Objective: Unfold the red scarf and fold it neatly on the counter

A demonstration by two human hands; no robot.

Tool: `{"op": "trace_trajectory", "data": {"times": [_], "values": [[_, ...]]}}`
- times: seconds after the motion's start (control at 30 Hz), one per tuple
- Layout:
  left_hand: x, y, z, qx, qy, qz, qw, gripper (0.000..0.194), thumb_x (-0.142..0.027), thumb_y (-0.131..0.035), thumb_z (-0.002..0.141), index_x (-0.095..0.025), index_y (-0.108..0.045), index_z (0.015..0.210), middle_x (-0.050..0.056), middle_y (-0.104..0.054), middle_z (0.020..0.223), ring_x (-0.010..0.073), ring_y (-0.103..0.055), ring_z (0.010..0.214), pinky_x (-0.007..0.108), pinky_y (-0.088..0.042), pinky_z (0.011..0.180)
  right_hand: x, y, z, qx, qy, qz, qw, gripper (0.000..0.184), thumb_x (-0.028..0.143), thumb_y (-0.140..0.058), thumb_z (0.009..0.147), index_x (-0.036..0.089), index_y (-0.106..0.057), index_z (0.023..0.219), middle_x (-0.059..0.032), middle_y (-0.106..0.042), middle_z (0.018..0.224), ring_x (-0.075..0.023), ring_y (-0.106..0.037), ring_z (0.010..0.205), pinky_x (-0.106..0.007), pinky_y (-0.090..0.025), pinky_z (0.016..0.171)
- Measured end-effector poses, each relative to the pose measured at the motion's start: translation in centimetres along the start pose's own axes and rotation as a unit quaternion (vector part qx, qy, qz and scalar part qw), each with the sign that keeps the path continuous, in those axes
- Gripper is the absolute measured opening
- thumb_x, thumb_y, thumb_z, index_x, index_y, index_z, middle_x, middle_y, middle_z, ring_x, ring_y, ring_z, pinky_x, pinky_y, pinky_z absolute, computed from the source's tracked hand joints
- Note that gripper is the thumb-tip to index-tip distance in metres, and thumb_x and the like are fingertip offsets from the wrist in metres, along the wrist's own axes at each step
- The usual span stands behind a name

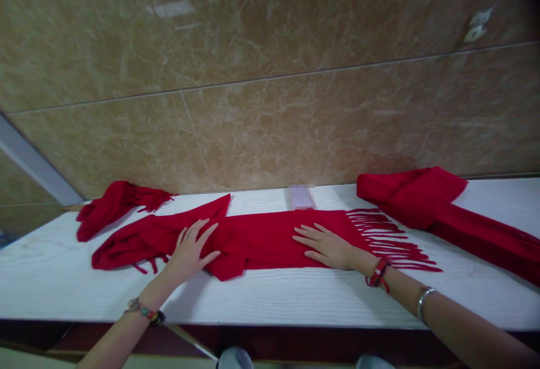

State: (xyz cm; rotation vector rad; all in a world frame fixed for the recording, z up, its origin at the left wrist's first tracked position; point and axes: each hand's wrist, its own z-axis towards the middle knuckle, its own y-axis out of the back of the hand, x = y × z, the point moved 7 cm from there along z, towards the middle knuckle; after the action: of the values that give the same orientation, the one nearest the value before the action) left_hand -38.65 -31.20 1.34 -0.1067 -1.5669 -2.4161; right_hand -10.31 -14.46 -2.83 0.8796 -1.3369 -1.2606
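Observation:
A red fringed scarf (pixel 270 239) lies along the white table in front of me. Its right part is flat and smooth, with the fringe fanned out at that end; its left part is bunched and folded over itself. My left hand (pixel 192 248) rests on the folded area, fingers spread. Near the fringed end, my right hand (pixel 327 247) lies flat on the cloth with its fingers apart. Neither hand grips the fabric.
A second red scarf (pixel 426 200) lies folded at the right, and a bunched red fringed cloth (pixel 113 206) sits at the back left. A phone-like flat object (pixel 301 197), partly blurred, lies by the tiled wall (pixel 270 121). The white table (pixel 270 304) ends close to me.

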Motion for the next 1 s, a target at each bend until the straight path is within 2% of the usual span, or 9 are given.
{"op": "trace_trajectory", "data": {"times": [0.07, 0.2, 0.27, 0.37, 0.5, 0.63, 0.73, 0.87, 1.0], "values": [[-0.1, -0.9, -0.3, 0.018, 0.029, 0.023, 0.999, 0.062, -0.047, -0.049, 0.077, -0.023, -0.033, 0.132, 0.012, -0.028, 0.139, 0.0313, -0.024, 0.127, 0.053, -0.024, 0.099, -0.1, 0.0, -0.5, -0.009, 0.003, -0.006, 1.000, 0.047, 0.047, -0.025, 0.090, 0.031, -0.028, 0.134, -0.0020, -0.029, 0.140, -0.0205, -0.021, 0.129, -0.046, -0.014, 0.104], [2.8, -1.4, -0.4, 0.034, 0.126, 0.061, 0.990, 0.065, -0.040, -0.050, 0.078, -0.020, -0.027, 0.135, 0.016, -0.021, 0.142, 0.0348, -0.016, 0.130, 0.057, -0.025, 0.096, -0.4, -0.1, -1.5, -0.019, -0.001, -0.013, 1.000, 0.047, 0.046, -0.026, 0.090, 0.029, -0.030, 0.134, -0.0025, -0.030, 0.140, -0.0210, -0.022, 0.129, -0.046, -0.014, 0.104], [2.8, -0.8, 0.1, 0.035, 0.100, 0.063, 0.992, 0.063, -0.036, -0.051, 0.078, -0.022, -0.028, 0.135, 0.016, -0.021, 0.142, 0.0346, -0.014, 0.130, 0.057, -0.023, 0.096, -0.5, -0.1, -1.7, -0.022, -0.004, -0.013, 1.000, 0.047, 0.046, -0.027, 0.090, 0.029, -0.031, 0.133, -0.0025, -0.030, 0.140, -0.0211, -0.023, 0.129, -0.046, -0.014, 0.104], [0.3, 0.4, 1.1, 0.034, -0.011, 0.039, 0.999, 0.059, -0.024, -0.053, 0.076, -0.026, -0.034, 0.131, 0.012, -0.023, 0.142, 0.0318, -0.013, 0.131, 0.055, -0.019, 0.100, -0.4, 0.1, -1.9, -0.033, -0.005, -0.005, 0.999, 0.046, 0.046, -0.027, 0.090, 0.030, -0.031, 0.133, -0.0019, -0.032, 0.139, -0.0204, -0.024, 0.129, -0.045, -0.013, 0.105], [-3.4, 0.3, 2.0, 0.084, -0.128, -0.019, 0.988, 0.036, -0.013, -0.045, 0.079, -0.025, -0.055, 0.111, 0.006, -0.054, 0.116, 0.0216, -0.043, 0.114, 0.048, -0.020, 0.103, -0.4, 0.2, -1.8, -0.039, -0.013, 0.009, 0.999, 0.046, 0.047, -0.029, 0.089, 0.030, -0.033, 0.132, -0.0025, -0.034, 0.138, -0.0202, -0.025, 0.128, -0.045, -0.012, 0.105], [-4.0, -0.1, 2.8, 0.100, -0.150, -0.046, 0.983, 0.023, -0.015, -0.042, 0.083, -0.019, -0.063, 0.093, 0.005, -0.062, 0.092, 0.0166, -0.055, 0.088, 0.036, -0.037, 0.091, -0.7, 0.2, -1.7, -0.034, -0.022, 0.026, 0.999, 0.048, 0.047, -0.031, 0.088, 0.027, -0.034, 0.132, -0.0039, -0.035, 0.137, -0.0198, -0.026, 0.128, -0.045, -0.013, 0.105], [-3.6, 0.6, 3.2, 0.085, -0.156, -0.056, 0.983, 0.024, -0.018, -0.040, 0.085, -0.017, -0.063, 0.091, 0.006, -0.061, 0.090, 0.0173, -0.054, 0.086, 0.033, -0.042, 0.084, -0.9, 0.3, -1.6, -0.039, -0.027, 0.042, 0.998, 0.049, 0.046, -0.034, 0.087, 0.026, -0.036, 0.131, -0.0053, -0.038, 0.136, -0.0197, -0.028, 0.127, -0.044, -0.014, 0.105], [-3.5, 2.0, 2.7, 0.085, -0.163, -0.032, 0.982, 0.029, -0.010, -0.034, 0.085, -0.015, -0.062, 0.093, 0.008, -0.060, 0.095, 0.0185, -0.052, 0.091, 0.033, -0.041, 0.086, -1.2, 0.3, -1.5, -0.047, -0.030, 0.045, 0.997, 0.048, 0.046, -0.035, 0.087, 0.023, -0.039, 0.130, -0.0065, -0.039, 0.135, -0.0201, -0.031, 0.125, -0.045, -0.016, 0.105], [-4.1, 1.6, 0.7, 0.148, -0.175, -0.023, 0.973, 0.029, -0.006, -0.035, 0.082, -0.017, -0.060, 0.093, 0.007, -0.059, 0.095, 0.0167, -0.054, 0.088, 0.028, -0.045, 0.079, -1.2, 0.4, -1.6, -0.060, -0.026, 0.048, 0.997, 0.047, 0.045, -0.036, 0.087, 0.022, -0.042, 0.128, -0.0077, -0.041, 0.133, -0.0204, -0.033, 0.124, -0.045, -0.018, 0.104]]}}
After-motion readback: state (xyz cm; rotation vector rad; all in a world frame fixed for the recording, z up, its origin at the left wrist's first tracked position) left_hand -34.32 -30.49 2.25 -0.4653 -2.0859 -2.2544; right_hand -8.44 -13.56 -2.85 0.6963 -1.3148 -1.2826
